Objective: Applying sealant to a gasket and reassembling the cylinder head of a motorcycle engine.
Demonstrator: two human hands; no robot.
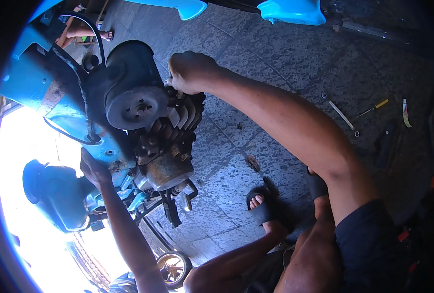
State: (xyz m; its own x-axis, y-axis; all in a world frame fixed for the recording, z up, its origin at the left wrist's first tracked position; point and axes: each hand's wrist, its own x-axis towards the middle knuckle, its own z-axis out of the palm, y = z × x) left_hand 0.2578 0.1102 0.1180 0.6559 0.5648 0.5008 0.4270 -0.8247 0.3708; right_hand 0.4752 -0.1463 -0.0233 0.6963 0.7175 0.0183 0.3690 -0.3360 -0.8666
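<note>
A dark, greasy motor scooter engine (165,171) with cooling fins (185,115) stands at centre left, beside a light blue scooter body (29,90). On top of it sits a black cylinder-shaped housing (131,63) with a round disc (136,108) at its near end. My right hand (192,71) is closed in a fist by the finned part, right of the housing; what it grips is hidden. My left hand (95,167) lies against the lower edge of the blue body, left of the engine, one finger stretched out and the others mostly hidden.
On the tiled floor at right lie a wrench (341,115), a yellow-handled screwdriver (374,107) and a small tube (406,113). A spoked wheel (174,269) shows at the bottom. Blue panels (295,10) hang over the top edge. Another person's leg (87,32) appears far left.
</note>
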